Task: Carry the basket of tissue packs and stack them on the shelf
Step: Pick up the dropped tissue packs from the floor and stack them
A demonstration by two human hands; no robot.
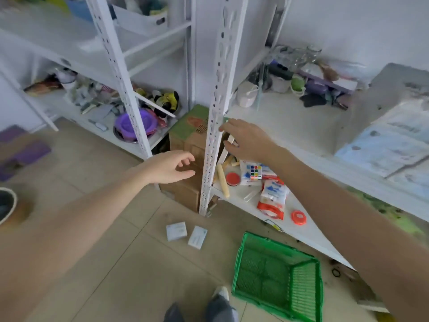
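Observation:
A green plastic basket (pixel 278 275) lies on the floor at the lower right, with nothing in it. Two small pale tissue packs (pixel 176 231) (pixel 197 237) lie on the tiles to its left. More light-blue tissue packs (pixel 385 149) are stacked on the white shelf (pixel 290 126) at the right. My left hand (pixel 171 167) hovers open in front of a cardboard box, holding nothing. My right hand (pixel 248 140) is spread open by the shelf's front post (pixel 214 126), fingertips at the post, holding nothing.
A cardboard box (pixel 188 145) stands on the floor between two white shelf units. The lower right shelf holds a puzzle cube (pixel 254 172), wet-wipe packs (pixel 272 198), red lids and a wooden rolling pin (pixel 222 181). A purple bowl (pixel 135 123) and clutter fill the left unit. My feet (pixel 220 305) are at the bottom.

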